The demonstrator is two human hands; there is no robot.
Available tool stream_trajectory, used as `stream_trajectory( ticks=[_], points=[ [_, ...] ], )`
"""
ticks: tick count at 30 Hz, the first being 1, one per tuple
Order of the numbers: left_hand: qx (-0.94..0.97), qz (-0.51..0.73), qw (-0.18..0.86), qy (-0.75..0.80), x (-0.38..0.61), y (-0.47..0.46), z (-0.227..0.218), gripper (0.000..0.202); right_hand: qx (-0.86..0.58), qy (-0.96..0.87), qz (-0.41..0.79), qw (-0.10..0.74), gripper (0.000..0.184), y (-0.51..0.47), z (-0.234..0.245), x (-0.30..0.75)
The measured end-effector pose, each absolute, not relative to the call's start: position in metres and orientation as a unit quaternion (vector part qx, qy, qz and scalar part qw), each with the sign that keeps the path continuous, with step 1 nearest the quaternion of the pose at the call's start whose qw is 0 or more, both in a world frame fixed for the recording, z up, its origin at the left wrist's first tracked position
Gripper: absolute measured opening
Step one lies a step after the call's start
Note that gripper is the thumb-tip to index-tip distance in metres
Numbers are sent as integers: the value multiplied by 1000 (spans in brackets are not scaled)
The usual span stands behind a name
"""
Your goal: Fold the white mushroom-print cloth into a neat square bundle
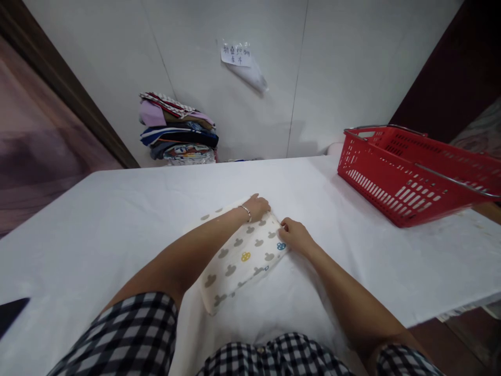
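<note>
A folded cream cloth (238, 261) printed with grey mouse-head shapes, one yellow and one blue, lies in the middle of the white-covered table (97, 235). My left hand (257, 206), with a bracelet on the wrist, rests on the cloth's far edge with its fingers curled over it. My right hand (294, 234) pinches the cloth's right corner with closed fingers.
A red plastic basket (407, 172) with metal handles stands at the table's right side. A stack of folded clothes (178, 130) sits by the wall beyond the far edge. A paper note (236, 55) is stuck on the wall. A dark object (11, 313) shows at the left edge.
</note>
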State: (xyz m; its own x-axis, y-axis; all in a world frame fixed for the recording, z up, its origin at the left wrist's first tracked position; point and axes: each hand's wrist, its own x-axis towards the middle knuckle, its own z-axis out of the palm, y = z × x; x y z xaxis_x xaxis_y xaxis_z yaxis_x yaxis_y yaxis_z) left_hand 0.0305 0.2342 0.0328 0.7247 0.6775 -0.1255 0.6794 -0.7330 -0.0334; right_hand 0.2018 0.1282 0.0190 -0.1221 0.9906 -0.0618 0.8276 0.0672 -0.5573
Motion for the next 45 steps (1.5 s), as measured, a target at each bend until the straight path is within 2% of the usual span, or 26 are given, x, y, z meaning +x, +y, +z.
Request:
stream_trajectory(
  ticks=[5, 11, 20, 25, 29, 31, 34, 36, 41, 45],
  points=[
    [935, -26, -14, 355, 26, 232, 30, 25, -635, -711, 239, 186, 17, 129, 15, 202],
    [925, 11, 10, 381, 27, 228, 23, 27, -612, -696, 307, 218, 31, 130, 8, 205],
    [854, 106, 4, 510, 10, 191, 29, 48, -601, -705, 312, 210, 28, 130, 9, 210],
    [816, 55, 33, 575, -2, 174, 11, 62, -614, -715, 290, 164, 29, 128, 14, 209],
    [817, 45, 42, 574, -3, 174, -1, 63, -616, -743, 230, 126, 29, 125, 17, 208],
    [818, 49, 39, 572, -3, 173, -2, 64, -602, -763, 181, 149, 33, 123, 20, 204],
    [821, 55, 32, 568, -1, 171, -2, 64, -545, -796, 114, 238, 45, 122, 29, 189],
    [823, 58, 29, 565, 0, 171, 0, 63, -506, -817, 98, 259, 51, 123, 33, 176],
    [810, 53, 81, 579, -7, 173, 17, 56, -521, -833, 156, 104, 65, 132, 15, 160],
    [803, 81, 92, 583, -30, 138, 30, 51, -538, -825, 152, 83, 66, 135, -4, 165]
  ],
)
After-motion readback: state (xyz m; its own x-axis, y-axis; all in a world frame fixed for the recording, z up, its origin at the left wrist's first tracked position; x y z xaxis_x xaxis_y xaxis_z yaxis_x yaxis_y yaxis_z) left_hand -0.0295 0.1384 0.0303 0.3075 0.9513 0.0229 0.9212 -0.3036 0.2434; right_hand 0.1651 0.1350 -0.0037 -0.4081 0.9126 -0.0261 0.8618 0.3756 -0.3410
